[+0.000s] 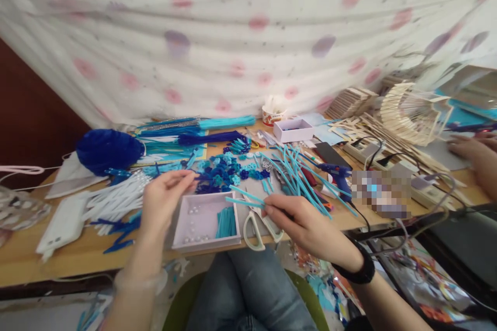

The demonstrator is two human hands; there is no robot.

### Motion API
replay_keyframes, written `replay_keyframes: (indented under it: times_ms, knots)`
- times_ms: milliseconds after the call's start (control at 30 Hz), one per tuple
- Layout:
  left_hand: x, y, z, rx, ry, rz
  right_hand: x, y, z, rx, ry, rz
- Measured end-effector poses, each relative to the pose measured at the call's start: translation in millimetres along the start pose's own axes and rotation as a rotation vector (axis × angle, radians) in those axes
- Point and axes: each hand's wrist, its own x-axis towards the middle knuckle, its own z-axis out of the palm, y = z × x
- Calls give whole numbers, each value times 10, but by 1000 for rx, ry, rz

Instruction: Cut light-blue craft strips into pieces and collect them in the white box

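Right hand (pixel 297 222) pinching light-blue strips (pixel 244 195); left hand (pixel 165 194) fingertips together, perhaps on dark-blue piece (pixel 202 177).

Head-worn view, forward and down over hands (pixel 301 222) and tabletop (pixel 23 264).

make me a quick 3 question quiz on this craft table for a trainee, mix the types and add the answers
1. True or false: the scissors lie inside the open pale box.

2. Multiple choice: what does the right hand hold?
a) a glue gun
b) light blue strips
c) a white phone

3. Fill in the blanks: in the box, the white beads lie toward the ____ side and the short teal strips toward the ____ side, as the wearer sees it.

Key: 1. false, they lie beside it; 2. b; 3. left, right
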Motion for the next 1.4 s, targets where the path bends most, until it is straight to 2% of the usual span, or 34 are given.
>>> replay_keyframes:
  times_ms: [100,167,233,300,333,433,467,533,600,700,767,900,1033,1167,1267,1400]
  knots:
    - [303,-174,61,134,-76,-29,-1,75,-21,16,13,-8]
    - [410,-219,99,234,-127,-18,4,116,-30,26,11,-3]
    - [399,-167,132,334,-138,23,16,147,-38,34,6,13]
    - [262,-21,183,420,-138,141,36,169,-46,46,-7,23]
    - [158,75,222,452,-165,238,49,176,-49,53,-17,22]
    - [-197,378,381,722,-566,869,94,189,-55,67,-30,0]
    - [-300,464,434,796,-618,1015,106,189,-57,72,-31,-7]
    - [-453,599,512,903,-653,1189,118,179,-64,81,-40,-16]
    - [-541,687,534,955,-585,1261,113,157,-75,74,-54,-13]
    - [-604,745,498,991,-375,1314,92,105,-83,15,-55,3]
    - [-630,734,477,1039,-337,1364,79,62,-79,6,-68,-7]
    - [-678,660,476,1206,-574,1426,52,-32,-82,34,-92,-58]
    - [-743,682,404,1277,-728,1247,-10,-118,-149,58,-149,-80]
    - [-779,734,244,1085,-890,1096,-97,-200,-231,161,-239,-75]
    - [-781,732,127,957,-904,1058,-155,-269,-252,265,-269,-44]
    - [-797,742,59,864,-853,1099,-193,-342,-235,306,-276,-33]
